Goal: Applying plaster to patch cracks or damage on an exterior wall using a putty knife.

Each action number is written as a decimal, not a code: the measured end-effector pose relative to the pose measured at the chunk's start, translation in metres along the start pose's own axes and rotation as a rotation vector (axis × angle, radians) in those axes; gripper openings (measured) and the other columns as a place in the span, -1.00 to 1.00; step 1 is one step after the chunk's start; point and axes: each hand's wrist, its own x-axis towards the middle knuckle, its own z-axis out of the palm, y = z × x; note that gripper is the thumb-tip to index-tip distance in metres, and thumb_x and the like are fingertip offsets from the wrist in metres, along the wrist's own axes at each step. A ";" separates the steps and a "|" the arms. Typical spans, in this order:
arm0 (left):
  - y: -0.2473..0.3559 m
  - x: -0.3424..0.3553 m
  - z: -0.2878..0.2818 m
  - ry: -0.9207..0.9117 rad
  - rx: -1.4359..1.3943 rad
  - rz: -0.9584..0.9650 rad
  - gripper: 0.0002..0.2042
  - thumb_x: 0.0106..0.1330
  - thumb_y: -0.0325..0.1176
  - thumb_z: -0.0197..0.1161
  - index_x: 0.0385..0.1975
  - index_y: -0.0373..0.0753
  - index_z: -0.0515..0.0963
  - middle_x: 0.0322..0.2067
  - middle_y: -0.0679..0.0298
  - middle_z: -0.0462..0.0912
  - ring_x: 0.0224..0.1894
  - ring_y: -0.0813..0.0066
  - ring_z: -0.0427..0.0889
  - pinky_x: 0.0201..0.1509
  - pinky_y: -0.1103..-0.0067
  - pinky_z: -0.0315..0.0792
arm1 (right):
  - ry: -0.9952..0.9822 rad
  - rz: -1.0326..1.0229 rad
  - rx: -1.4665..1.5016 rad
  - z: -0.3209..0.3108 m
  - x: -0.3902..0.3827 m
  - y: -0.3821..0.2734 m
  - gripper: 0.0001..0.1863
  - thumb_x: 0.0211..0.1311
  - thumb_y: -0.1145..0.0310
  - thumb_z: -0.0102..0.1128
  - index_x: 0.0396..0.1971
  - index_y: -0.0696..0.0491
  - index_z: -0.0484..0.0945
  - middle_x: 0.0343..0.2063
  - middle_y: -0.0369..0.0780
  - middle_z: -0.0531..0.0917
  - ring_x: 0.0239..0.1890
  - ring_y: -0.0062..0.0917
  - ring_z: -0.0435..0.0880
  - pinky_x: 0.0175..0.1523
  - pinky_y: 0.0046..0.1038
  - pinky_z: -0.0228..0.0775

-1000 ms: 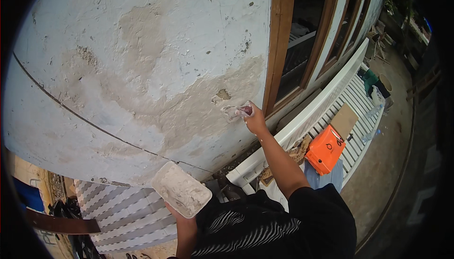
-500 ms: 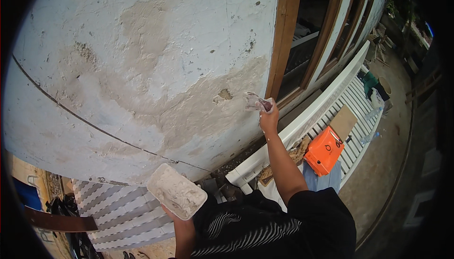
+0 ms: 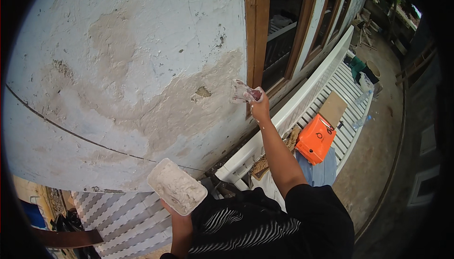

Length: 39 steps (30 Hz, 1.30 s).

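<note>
My right hand (image 3: 260, 107) grips the red handle of a putty knife (image 3: 242, 90), whose blade is smeared with pale putty and rests at or just off the wall beside the brown wooden window frame (image 3: 256, 32). Just left of the blade is a small chipped hole (image 3: 203, 91) within a beige patched area of the cracked white wall (image 3: 156, 37). Low in the view, my left hand (image 3: 178, 217) holds a white rectangular tub (image 3: 177, 185) of pale putty from beneath; most of its fingers are hidden by the tub.
Along the wall lies a white slatted bench (image 3: 345, 136) bearing an orange box (image 3: 314, 138) with scissors, a tan board (image 3: 331, 107), plastic bottles and bags. A striped panel (image 3: 113, 216) lies at lower left. A concrete path (image 3: 373, 164) runs along the right.
The view has shifted, putting window and bench farther left. The knife has moved up from below the chipped hole to beside the window frame. The tub stays in my left hand.
</note>
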 end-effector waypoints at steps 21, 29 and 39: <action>0.014 -0.008 -0.003 0.012 0.008 0.053 -0.21 0.27 0.27 -0.03 0.44 0.01 0.04 0.37 -0.07 0.16 0.28 -0.25 0.29 0.24 -0.23 0.18 | -0.174 0.154 -0.043 0.011 0.003 0.020 -0.44 0.12 0.48 0.37 0.12 0.32 0.41 -0.21 -0.08 0.68 -0.25 -0.52 0.64 -0.09 -0.52 0.46; 0.017 -0.006 -0.006 0.041 0.043 0.055 -0.21 0.25 0.27 0.01 0.43 0.05 0.06 0.36 -0.01 0.19 0.29 -0.18 0.29 0.27 -0.18 0.17 | 0.014 0.066 0.107 0.019 -0.025 0.017 -0.79 0.12 0.51 0.34 -0.33 0.19 0.46 -0.44 -0.29 0.60 -0.38 -0.67 0.47 -0.20 -0.62 0.34; 0.006 0.011 -0.011 0.001 0.085 -0.023 -0.20 0.23 0.24 0.08 0.43 -0.01 0.08 0.35 -0.02 0.20 0.28 -0.18 0.31 0.29 -0.17 0.17 | 0.116 -0.003 0.025 0.013 -0.009 0.040 -0.79 0.15 0.45 0.35 -0.45 0.10 0.42 -0.58 -0.40 0.43 -0.52 -0.75 0.29 -0.42 -0.62 0.18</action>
